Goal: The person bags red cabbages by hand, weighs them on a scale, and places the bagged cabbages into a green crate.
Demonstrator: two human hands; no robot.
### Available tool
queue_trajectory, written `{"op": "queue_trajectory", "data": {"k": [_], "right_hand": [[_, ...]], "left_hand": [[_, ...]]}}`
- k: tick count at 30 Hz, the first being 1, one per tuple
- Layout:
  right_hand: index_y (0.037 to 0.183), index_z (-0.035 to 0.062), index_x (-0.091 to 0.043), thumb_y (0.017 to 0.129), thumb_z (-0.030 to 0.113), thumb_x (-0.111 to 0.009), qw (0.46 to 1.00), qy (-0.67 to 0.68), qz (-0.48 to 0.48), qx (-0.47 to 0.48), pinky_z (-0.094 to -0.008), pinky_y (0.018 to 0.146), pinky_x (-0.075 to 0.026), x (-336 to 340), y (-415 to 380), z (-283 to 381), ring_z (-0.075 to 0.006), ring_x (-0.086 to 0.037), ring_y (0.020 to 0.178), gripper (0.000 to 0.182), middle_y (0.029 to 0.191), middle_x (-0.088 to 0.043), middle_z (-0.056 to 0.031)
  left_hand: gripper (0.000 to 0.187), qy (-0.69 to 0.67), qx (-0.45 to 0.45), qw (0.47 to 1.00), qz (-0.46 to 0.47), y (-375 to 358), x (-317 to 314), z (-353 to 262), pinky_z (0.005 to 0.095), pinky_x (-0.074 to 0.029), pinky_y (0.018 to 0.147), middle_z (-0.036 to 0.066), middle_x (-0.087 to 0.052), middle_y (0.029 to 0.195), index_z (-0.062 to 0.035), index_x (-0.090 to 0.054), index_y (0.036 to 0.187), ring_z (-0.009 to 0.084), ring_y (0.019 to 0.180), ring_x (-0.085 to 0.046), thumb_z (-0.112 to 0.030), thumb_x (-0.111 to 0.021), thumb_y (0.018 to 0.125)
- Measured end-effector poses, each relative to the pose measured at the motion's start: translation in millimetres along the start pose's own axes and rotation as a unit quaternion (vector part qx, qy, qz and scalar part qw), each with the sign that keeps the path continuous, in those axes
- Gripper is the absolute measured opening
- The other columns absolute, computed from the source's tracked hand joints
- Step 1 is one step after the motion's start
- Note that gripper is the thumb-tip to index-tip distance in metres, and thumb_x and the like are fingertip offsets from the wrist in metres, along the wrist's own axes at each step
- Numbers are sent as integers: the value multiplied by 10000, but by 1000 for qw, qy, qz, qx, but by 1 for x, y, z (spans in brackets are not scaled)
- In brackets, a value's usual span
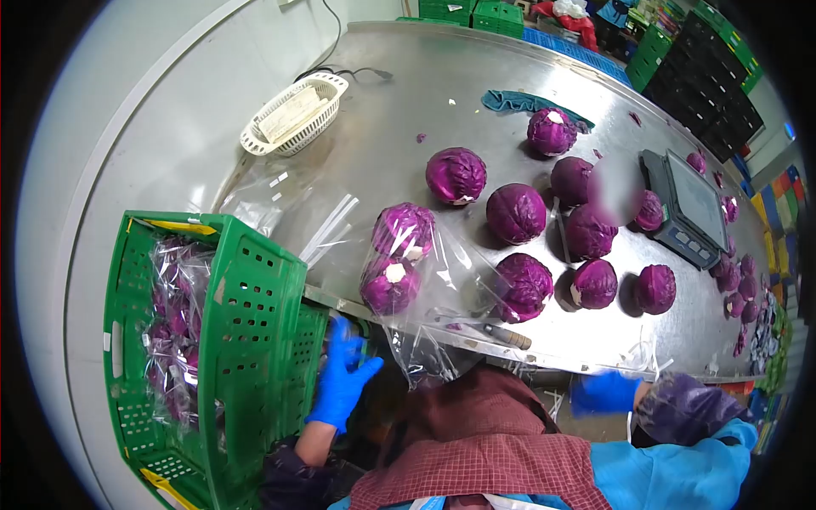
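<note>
left hand (342,380) in a blue rubber glove, fingers spread and released, flat against the side wall of the green perforated plastic crate (255,340) standing tilted at the tabletop's near edge. right hand (605,393), also blue-gloved, low under the tabletop rim, blurred; cannot tell whether its fingers are clenched or loose.

progress, as judged: crate already holds a good many bagged purple cabbages (174,331). one clear plastic bag with two purple cabbages (395,259) lies on the steel tabletop (382,110) just beside the crate, its open mouth trailing toward the person; long axis runs roughly away from the near edge. about ten loose round purple cabbages (516,212) unbagged mid-table, more along the far right.

also: empty clear bags (289,208), white woven basket (295,113), grey digital scale (687,208), wooden-handled knife (501,334) at near edge.
</note>
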State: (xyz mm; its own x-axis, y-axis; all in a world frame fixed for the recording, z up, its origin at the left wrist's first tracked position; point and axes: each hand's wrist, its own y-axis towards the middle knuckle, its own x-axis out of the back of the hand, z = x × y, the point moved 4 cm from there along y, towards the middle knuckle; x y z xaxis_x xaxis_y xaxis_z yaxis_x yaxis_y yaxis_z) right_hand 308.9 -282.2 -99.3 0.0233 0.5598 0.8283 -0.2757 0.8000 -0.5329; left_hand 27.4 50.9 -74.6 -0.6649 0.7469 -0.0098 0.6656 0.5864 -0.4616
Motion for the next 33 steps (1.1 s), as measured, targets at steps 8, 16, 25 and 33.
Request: {"op": "queue_trajectory", "data": {"k": [8,16,25,33], "right_hand": [[1234,104,-440,763,110,-558,921,107,-368,-76,-400,759,-468,207,138,-67,-329,-550,928,485,1065,-552,-158],[1379,8,-159,693,163,-704,869,279,-408,16,-372,1033,-283,202,164,-42,-332,-299,1272,890,1404,-245,-193],[1295,54,-362,679,311,-740,798,277,-527,93,-392,991,-322,269,235,-20,-311,-403,1189,767,1287,-420,-135],[978,50,-584,729,220,-676,793,260,-494,243,-366,821,-442,308,275,-14,-306,-545,939,315,1028,-567,-121]], "left_hand": [[482,667,-388,635,23,42,-49,-49,343,-355,960,81,-420,1311,-176,-450,1282,269,1181,-428,-192,-546,810],[435,-43,-177,983,-10,90,57,-77,342,-441,879,152,-625,1008,68,-597,1024,219,912,-600,-279,-342,960],[521,-71,-137,983,-103,90,88,-40,323,-438,881,141,-615,1043,68,-576,1062,203,929,-588,-372,-317,958],[453,-141,-172,967,-124,128,124,36,311,-425,896,173,-599,1045,100,-557,1060,223,965,-573,-292,-352,962]]}}
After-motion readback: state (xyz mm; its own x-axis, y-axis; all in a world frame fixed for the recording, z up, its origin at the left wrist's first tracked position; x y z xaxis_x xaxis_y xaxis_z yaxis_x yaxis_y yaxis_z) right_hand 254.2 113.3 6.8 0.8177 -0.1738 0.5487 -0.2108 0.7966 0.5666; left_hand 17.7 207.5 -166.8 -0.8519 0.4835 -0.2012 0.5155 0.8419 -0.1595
